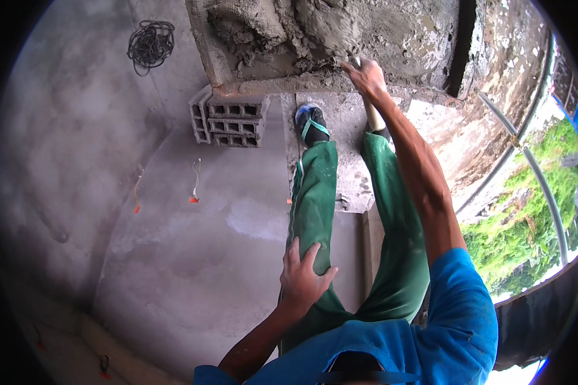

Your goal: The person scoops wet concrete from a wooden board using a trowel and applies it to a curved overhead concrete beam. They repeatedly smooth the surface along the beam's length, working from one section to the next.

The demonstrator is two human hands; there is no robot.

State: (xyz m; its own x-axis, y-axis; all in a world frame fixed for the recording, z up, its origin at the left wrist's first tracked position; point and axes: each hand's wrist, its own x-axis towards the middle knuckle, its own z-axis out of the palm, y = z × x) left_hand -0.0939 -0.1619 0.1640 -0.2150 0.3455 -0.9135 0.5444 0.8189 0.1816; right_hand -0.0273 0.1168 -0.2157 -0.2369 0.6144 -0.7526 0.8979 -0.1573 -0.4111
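Note:
My right hand (367, 79) is closed around the pale handle (374, 116) of a tool at the near edge of a mortar trough (250, 87). The tool's head cannot be made out among the wet grey mortar (327, 29), which is partly blurred. The handle slants down from my fist towards my right foot. My left hand (304, 279) rests on the thigh of my green trousers, its fingers spread, holding nothing.
Hollow concrete blocks (236, 120) are stacked at the trough's near left corner. A coil of dark rope (150, 44) lies further left. My feet stand on a mortar-splashed plank or slab (342, 115). Metal pipes (542, 178) cross at the right, before greenery.

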